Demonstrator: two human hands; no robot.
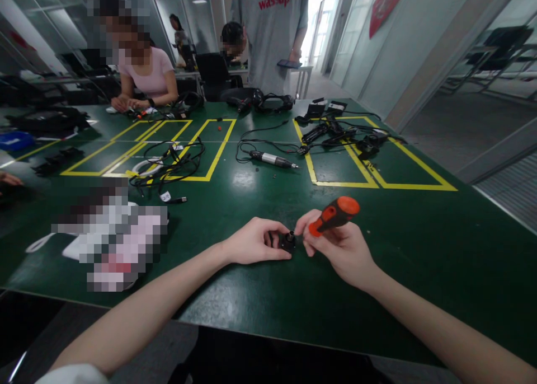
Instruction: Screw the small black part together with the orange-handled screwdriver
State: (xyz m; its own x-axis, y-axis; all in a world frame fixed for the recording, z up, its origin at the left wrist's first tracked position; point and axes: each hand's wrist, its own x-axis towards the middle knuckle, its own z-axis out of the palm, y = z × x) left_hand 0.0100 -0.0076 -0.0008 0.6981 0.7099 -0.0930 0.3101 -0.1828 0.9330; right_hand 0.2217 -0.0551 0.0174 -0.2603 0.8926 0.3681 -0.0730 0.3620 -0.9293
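Observation:
My left hand (258,241) is closed round a small black part (287,242) on the green table, thumb and fingers on its sides. A short dark cylindrical piece stands up from the part. In my right hand (342,249) is a screwdriver with an orange and black handle (335,214), its handle end tilted up and to the right. The fingers of that hand are bent near the black part. I cannot make out the screwdriver's shaft or tip, nor whether it touches the part.
An electric screwdriver (272,159) with a cable lies ahead. Black cables (180,160) are coiled at the left, and black devices (335,132) lie at the right inside yellow tape. Blurred pouches (126,244) rest near my left arm. Other people are across the table.

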